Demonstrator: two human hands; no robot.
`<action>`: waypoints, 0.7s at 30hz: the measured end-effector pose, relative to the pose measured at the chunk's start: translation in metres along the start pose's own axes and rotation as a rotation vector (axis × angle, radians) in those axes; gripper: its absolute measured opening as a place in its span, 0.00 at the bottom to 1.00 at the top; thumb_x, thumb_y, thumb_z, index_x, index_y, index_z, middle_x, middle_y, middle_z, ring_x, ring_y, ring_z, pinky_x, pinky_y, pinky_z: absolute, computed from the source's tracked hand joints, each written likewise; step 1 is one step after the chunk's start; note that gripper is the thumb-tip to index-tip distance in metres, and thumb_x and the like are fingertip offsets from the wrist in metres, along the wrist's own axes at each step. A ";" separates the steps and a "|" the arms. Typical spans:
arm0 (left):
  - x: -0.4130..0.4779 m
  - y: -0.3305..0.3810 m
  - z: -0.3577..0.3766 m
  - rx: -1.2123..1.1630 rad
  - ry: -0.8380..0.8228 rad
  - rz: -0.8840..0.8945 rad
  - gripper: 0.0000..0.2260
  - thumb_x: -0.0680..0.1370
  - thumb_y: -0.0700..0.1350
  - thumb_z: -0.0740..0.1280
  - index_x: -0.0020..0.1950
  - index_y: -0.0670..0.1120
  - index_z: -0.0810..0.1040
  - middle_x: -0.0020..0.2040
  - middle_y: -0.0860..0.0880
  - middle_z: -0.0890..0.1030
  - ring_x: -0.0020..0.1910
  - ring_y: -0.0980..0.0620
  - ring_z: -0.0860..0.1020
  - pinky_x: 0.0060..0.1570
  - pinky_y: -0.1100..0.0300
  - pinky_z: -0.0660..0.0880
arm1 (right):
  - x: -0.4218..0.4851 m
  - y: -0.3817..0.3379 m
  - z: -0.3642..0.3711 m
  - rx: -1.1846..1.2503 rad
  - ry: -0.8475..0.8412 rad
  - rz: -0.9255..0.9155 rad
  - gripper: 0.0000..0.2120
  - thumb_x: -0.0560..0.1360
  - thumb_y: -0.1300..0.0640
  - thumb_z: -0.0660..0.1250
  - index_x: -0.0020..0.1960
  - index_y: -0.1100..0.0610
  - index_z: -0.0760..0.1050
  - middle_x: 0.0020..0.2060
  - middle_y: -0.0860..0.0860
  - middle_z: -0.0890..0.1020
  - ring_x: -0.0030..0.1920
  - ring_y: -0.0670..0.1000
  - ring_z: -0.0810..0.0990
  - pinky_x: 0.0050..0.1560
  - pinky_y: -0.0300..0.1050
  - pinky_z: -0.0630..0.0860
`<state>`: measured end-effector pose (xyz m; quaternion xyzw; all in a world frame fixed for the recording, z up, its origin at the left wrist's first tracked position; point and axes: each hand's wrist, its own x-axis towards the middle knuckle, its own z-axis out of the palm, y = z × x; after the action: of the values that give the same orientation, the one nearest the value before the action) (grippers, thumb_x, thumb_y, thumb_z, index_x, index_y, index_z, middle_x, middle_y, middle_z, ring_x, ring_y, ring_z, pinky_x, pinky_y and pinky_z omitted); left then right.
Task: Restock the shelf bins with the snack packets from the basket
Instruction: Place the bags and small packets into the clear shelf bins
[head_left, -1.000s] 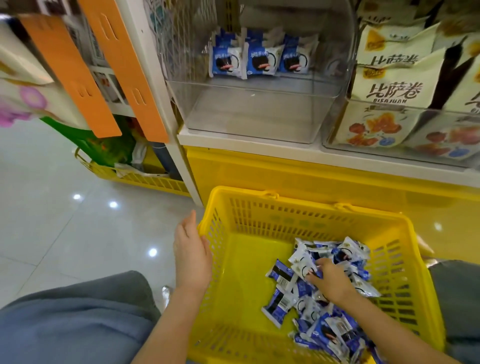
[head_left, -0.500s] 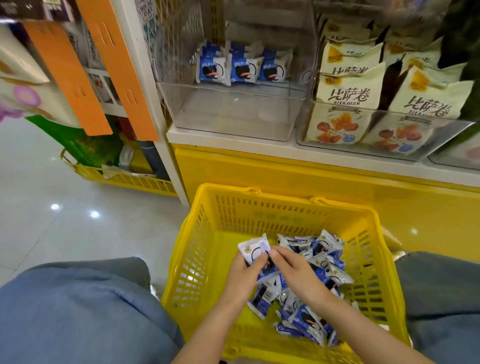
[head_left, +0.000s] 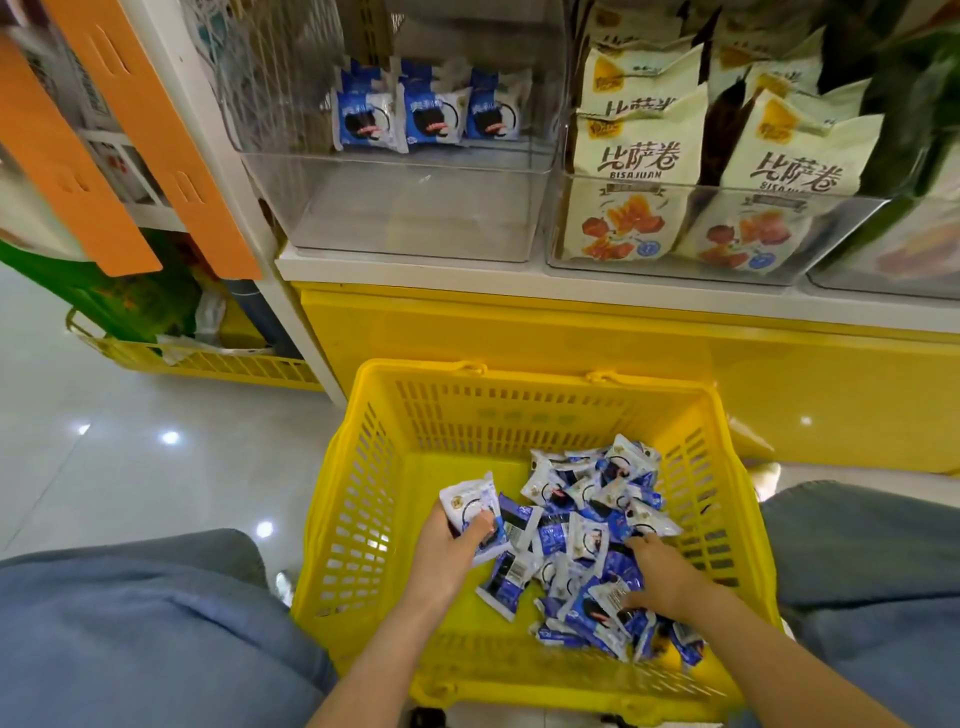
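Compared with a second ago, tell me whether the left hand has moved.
Yes. The left hand has come off the left rim of the basket and moved right, inside it, where it now holds a packet.

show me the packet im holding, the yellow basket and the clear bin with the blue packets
held packet (head_left: 465, 499), head view, its white upper front
yellow basket (head_left: 363, 493), head view, its slotted left wall
clear bin (head_left: 415, 208), head view, its transparent front wall
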<state>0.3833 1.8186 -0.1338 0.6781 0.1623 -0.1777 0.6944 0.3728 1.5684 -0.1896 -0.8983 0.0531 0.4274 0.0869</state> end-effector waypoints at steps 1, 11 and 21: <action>0.000 -0.001 0.000 -0.002 -0.007 -0.003 0.11 0.78 0.35 0.63 0.57 0.47 0.70 0.48 0.55 0.76 0.42 0.61 0.78 0.33 0.74 0.74 | 0.000 -0.002 0.000 -0.012 0.005 0.006 0.40 0.73 0.48 0.70 0.75 0.58 0.52 0.72 0.57 0.58 0.69 0.57 0.66 0.67 0.46 0.67; 0.005 -0.010 -0.005 0.089 0.025 -0.116 0.11 0.78 0.40 0.65 0.59 0.48 0.69 0.53 0.48 0.78 0.53 0.49 0.79 0.42 0.57 0.80 | -0.003 -0.008 -0.029 0.051 0.089 -0.048 0.23 0.73 0.48 0.70 0.62 0.58 0.70 0.62 0.55 0.74 0.60 0.53 0.74 0.55 0.42 0.72; -0.010 0.009 0.006 -0.121 -0.189 -0.310 0.15 0.75 0.52 0.67 0.58 0.47 0.72 0.53 0.43 0.81 0.48 0.45 0.82 0.36 0.53 0.79 | -0.048 -0.095 -0.054 0.349 0.653 -0.407 0.19 0.73 0.47 0.69 0.60 0.52 0.71 0.54 0.46 0.77 0.51 0.46 0.77 0.46 0.31 0.71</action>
<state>0.3789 1.8125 -0.1213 0.5822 0.2092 -0.3354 0.7105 0.3995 1.6512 -0.1087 -0.9506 -0.0292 0.0788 0.2989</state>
